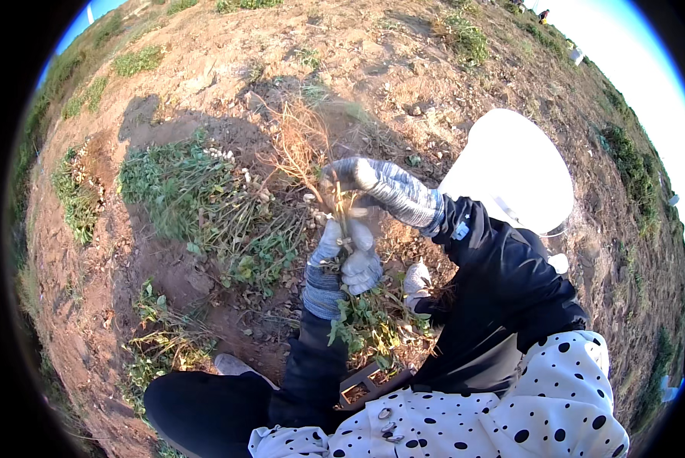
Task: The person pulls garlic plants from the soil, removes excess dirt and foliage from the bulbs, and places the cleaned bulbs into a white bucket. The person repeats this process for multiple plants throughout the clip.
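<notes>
My gloved left hand (348,260) is closed around the stems of a pulled-up peanut plant (305,146); its bare, reddish roots point up and away from me, and its green leaves hang below the fist. My gloved right hand (354,174) is at the root end, with its fingers curled around or against the plant; motion blur hides whether it grips anything. A few pale peanut pods (310,197) show beside the hands. To the left lies a heap of peanut plants (205,200) with pods among the stems.
A white bucket (508,172) stands at my right, near the right forearm. Below the hands is a dark slotted frame or crate (371,385). More plants lie at the left (76,194) and lower left (168,343). A person (543,16) is far off at the upper right.
</notes>
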A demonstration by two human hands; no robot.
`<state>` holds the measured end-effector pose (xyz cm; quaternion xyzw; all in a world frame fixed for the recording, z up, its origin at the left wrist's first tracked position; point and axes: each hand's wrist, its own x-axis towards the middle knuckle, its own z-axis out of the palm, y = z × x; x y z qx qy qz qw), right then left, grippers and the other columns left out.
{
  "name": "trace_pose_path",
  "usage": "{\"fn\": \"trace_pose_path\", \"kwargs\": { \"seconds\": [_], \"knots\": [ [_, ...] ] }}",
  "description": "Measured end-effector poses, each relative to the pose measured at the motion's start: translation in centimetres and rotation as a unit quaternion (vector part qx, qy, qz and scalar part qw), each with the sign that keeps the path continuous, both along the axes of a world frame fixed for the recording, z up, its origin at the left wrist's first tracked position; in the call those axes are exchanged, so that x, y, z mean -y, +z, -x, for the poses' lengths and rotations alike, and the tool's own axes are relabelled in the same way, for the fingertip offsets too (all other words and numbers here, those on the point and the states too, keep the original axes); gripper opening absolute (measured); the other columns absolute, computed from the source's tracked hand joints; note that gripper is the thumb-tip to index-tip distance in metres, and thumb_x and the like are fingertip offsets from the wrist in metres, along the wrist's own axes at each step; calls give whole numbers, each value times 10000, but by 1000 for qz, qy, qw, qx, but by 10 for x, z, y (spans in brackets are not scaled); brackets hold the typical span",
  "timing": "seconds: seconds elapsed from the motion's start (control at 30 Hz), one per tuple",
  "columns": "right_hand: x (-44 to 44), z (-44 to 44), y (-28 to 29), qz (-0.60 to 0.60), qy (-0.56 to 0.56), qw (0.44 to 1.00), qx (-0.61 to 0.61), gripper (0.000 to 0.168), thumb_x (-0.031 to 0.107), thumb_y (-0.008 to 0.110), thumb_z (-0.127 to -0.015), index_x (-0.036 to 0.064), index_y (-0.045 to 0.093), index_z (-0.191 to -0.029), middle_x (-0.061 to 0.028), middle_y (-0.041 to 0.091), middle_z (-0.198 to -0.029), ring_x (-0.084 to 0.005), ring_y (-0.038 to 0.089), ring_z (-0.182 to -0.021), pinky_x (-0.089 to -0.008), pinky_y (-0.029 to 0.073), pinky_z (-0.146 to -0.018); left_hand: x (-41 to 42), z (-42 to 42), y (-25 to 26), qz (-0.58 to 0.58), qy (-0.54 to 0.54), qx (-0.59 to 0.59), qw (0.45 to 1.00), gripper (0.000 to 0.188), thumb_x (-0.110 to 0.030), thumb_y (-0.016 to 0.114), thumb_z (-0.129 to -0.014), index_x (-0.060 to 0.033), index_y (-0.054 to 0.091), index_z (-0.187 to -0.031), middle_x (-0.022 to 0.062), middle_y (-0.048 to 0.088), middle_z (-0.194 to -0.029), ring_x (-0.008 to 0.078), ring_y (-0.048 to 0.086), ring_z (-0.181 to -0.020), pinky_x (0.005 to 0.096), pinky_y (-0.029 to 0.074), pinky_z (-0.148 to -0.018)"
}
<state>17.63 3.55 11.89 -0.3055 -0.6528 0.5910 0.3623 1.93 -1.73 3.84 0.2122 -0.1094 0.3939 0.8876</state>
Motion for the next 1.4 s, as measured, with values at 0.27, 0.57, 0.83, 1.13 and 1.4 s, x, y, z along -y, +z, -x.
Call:
{"fn": "trace_pose_path", "kwargs": {
  "seconds": [0.27, 0.57, 0.83, 1.13, 1.4],
  "knots": [
    [5, 15, -7, -194, -35, 952, 236, 377, 408, 469, -903, 54, 590, -950, -53, 594, -735, -199, 595, -625, -324, 468, -568, 1, -8, -12, 31, -63, 22, 997, 497, -474, 399, -915, -10, 548, -1010, -34, 348, -522, 59, 267, -342, 225, 249, -302],
    [-5, 15, 32, -387, -61, 726, 566, 482, 521, 444, -863, 67, 595, -803, -148, 580, -632, -328, 596, -613, -427, 459, -565, -13, 11, -18, -10, -26, 10, 1000, 441, -398, 335, -957, -14, 541, -1024, -22, 323, -506, 67, 231, -332, 240, 276, -310],
    [-22, -224, 88, -127, -608, 461, 634, 499, 498, 432, -861, 105, 558, -1141, -181, 578, -1103, -355, 549, -1017, -451, 425, -857, 0, 153, 69, -17, 714, -474, 514, 369, -367, 475, -917, -21, 569, -1007, 23, 549, -675, 97, 461, -501, 255, 400, -450],
    [-48, -298, 19, -154, -520, 641, 543, 458, 384, 568, -835, 53, 548, -1151, -174, 581, -1115, -280, 546, -1065, -348, 412, -908, 41, 327, 24, 255, 480, -800, -255, 1076, -520, 673, -700, 43, 62, -1383, 262, 109, -1430, 434, 117, -1316, 470, 172, -1068],
    [-20, -100, 63, -286, -317, 784, 450, 280, 278, 582, -861, 47, 624, -1012, -121, 656, -943, -233, 625, -873, -330, 477, -772, -40, 212, -35, -111, 651, -750, 42, 923, -372, 707, -712, 39, 198, -1363, 215, 234, -1411, 352, 187, -1319, 404, 159, -1091]
  ]
}}
